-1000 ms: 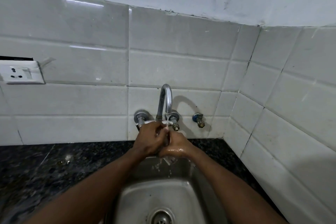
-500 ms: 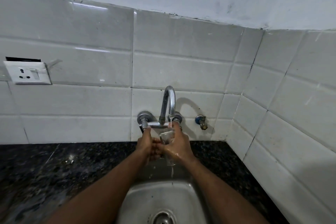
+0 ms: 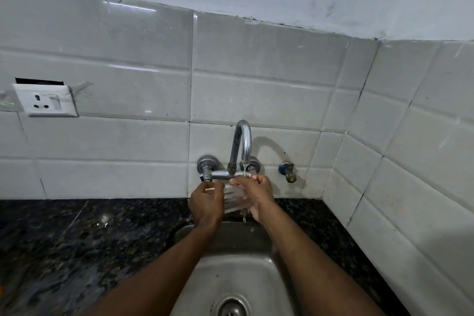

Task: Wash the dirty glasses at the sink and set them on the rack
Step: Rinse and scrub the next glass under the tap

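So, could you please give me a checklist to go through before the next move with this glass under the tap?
1. Left hand and right hand both grip the ribbed glass: ok.
2. Water stream runs from the faucet onto the right hand at the glass: ok.
3. Glass is above the steel sink: ok.
4. Glass rinsed clean: cannot tell.
5. Rack ready: cannot tell, not in view.

Quick count from where I'm standing: one ribbed glass [image 3: 233,199], two hands, so left hand [image 3: 206,204] and right hand [image 3: 259,195]. One gooseneck tap [image 3: 242,143], one small wall valve [image 3: 288,172], one steel sink [image 3: 238,272], one drain [image 3: 230,306], one wall socket [image 3: 46,103], one granite counter [image 3: 77,251].
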